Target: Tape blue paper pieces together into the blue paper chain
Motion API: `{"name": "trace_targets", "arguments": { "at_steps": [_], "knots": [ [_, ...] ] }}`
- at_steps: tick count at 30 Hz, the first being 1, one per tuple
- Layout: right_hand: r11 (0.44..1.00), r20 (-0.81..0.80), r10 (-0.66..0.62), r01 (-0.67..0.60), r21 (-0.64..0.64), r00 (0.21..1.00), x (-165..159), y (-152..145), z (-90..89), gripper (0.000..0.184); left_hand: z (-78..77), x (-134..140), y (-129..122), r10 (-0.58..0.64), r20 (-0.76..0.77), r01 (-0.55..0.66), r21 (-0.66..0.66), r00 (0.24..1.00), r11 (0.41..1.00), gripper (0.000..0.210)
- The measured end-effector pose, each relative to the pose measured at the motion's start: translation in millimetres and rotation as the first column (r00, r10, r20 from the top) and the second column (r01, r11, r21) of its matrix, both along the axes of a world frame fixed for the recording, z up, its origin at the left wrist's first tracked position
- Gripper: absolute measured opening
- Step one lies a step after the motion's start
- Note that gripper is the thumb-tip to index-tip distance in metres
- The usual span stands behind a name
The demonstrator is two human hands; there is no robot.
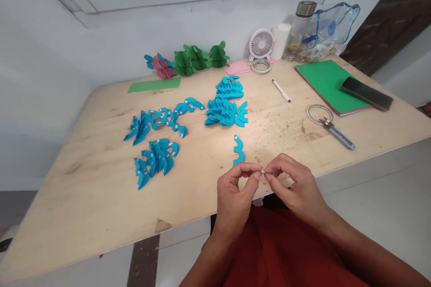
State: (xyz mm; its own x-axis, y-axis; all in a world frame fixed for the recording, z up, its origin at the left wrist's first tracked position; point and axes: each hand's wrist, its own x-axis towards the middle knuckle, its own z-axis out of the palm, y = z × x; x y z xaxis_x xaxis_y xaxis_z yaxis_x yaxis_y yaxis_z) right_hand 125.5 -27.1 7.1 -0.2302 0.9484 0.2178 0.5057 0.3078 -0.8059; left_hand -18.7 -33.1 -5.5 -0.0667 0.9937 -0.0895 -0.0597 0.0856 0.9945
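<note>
Near the table's front edge, my left hand (240,188) and my right hand (292,179) meet fingertip to fingertip. Both pinch a tiny white piece of tape (263,171) between thumb and forefinger. Just beyond my left fingers lies a single wavy blue paper strip (239,149) with small white squares on it, its near end partly behind the hand. Farther back sits a pile of folded blue paper pieces (220,112). More blue pieces with white squares (158,157) are spread to the left in two groups.
Thread snips (338,134) lie by a tape roll (319,114) at right. Beyond are a pen (281,90), green sheets (319,80) and a phone (367,93). A fan (261,44), another tape roll (261,66), a bottle (298,31) and green paper shapes (195,58) line the wall.
</note>
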Motion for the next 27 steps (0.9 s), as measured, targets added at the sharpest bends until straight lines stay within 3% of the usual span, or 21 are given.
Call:
{"name": "trace_targets", "arguments": {
  "at_steps": [4, 13, 27],
  "knots": [
    [1.000, 0.001, -0.003, 0.003, 0.018, 1.000, -0.6, -0.8, -1.5, 0.012, 0.2, 0.3, -0.9, -0.007, 0.034, 0.008, -0.018, 0.999, 1.000, 0.007],
    [0.965, 0.145, -0.020, -0.019, 0.262, 0.989, -2.4, -2.5, -6.1, 0.010, -1.2, 2.2, -1.3, 0.010, 0.094, -0.002, -0.080, 0.996, 0.997, 0.003],
    [0.936, 0.238, -0.053, -0.035, 0.352, 0.970, -4.1, -2.9, -4.6, 0.012, -2.2, 3.1, -0.1, 0.036, 0.107, -0.022, -0.124, 0.994, 0.992, 0.007]
  ]
}}
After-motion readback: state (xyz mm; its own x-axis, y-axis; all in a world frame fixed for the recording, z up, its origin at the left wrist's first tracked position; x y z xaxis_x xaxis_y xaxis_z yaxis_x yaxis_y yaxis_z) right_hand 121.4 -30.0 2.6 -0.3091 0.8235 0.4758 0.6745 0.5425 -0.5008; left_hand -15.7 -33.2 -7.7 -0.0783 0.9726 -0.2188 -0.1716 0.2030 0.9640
